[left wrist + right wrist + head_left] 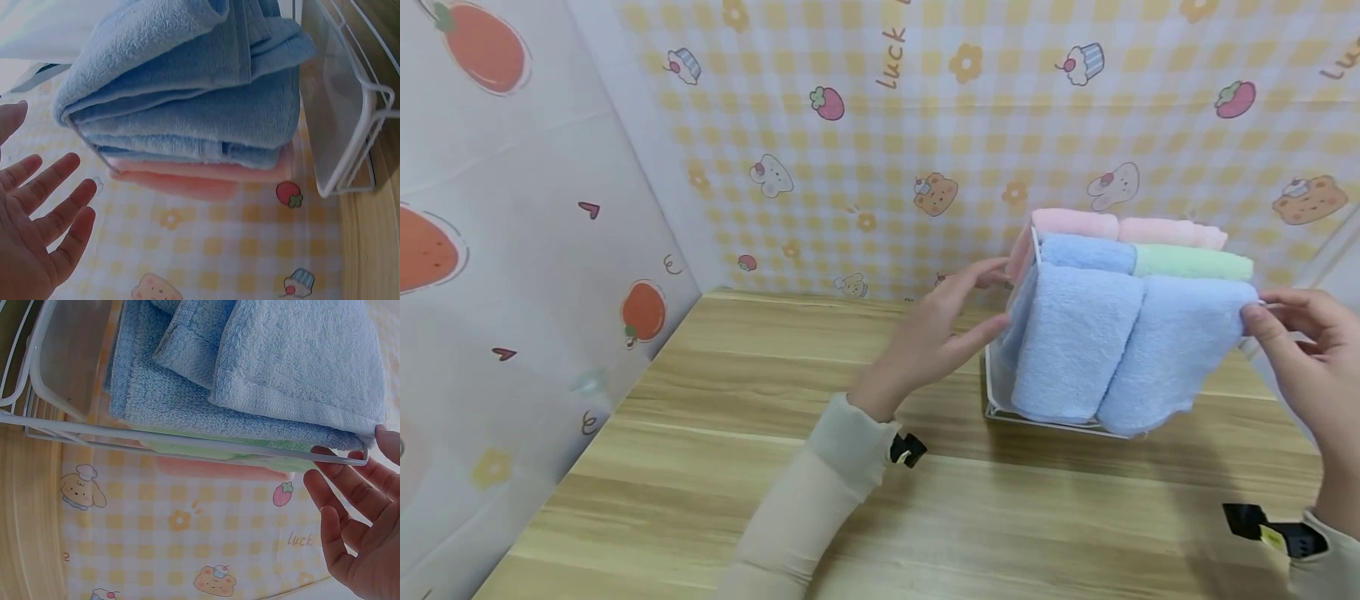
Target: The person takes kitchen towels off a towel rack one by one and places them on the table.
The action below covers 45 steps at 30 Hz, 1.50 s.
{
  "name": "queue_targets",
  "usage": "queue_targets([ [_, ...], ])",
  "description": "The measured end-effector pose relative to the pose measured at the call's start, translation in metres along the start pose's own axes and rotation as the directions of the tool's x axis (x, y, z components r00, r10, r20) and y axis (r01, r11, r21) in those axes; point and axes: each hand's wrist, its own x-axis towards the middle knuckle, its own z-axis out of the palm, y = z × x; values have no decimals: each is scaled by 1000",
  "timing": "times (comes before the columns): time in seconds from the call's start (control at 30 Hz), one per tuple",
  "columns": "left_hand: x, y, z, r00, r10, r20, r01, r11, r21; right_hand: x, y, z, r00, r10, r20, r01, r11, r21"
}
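A white wire rack [219, 444] stands on the table, with folded towels draped over its bars. In the head view, two light blue towels hang in front, a left one [1075, 342] and a right one [1180, 346]. Behind them are a blue towel [1086, 252], a green towel [1195, 261] and pink towels [1075, 222]. My right hand [1318, 358] pinches the rack's upper right bar end at the front towel's corner, thumb in front and fingers behind. To the left of the rack, my left hand [37, 225] has its fingers spread, apart from the towels in the left wrist view.
The rack rests on a wood-grain table [775, 400]. Close behind it rises a yellow checked backdrop [880, 167] printed with cartoons. A white fruit-patterned sheet [550, 233] bounds the left side.
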Motion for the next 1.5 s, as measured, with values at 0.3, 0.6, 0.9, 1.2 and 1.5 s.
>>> queue_targets([
  [0.3, 14, 7, 15, 998, -52, 38, 56, 994, -95, 1, 0, 1, 1000, 5, -8, -5, 1000, 23],
  [0.6, 18, 11, 24, 999, -31, 11, 32, 991, -129, 2, -4, 2, 1000, 14, -17, -14, 999, 43],
  [0.9, 26, 13, 33, 998, -57, 29, 61, 983, -173, 3, -4, 2, 1000, 5, -13, -4, 998, 59],
  [1.2, 30, 13, 39, 997, -68, -32, 60, 973, -221, 4, -2, 2, 1000, 0, 3, 0, 995, 102],
  [1.5, 34, 15, 43, 989, -144, -41, 125, 943, -308, 4, -1, 1, 1000, -1, 15, -1, 993, 116],
])
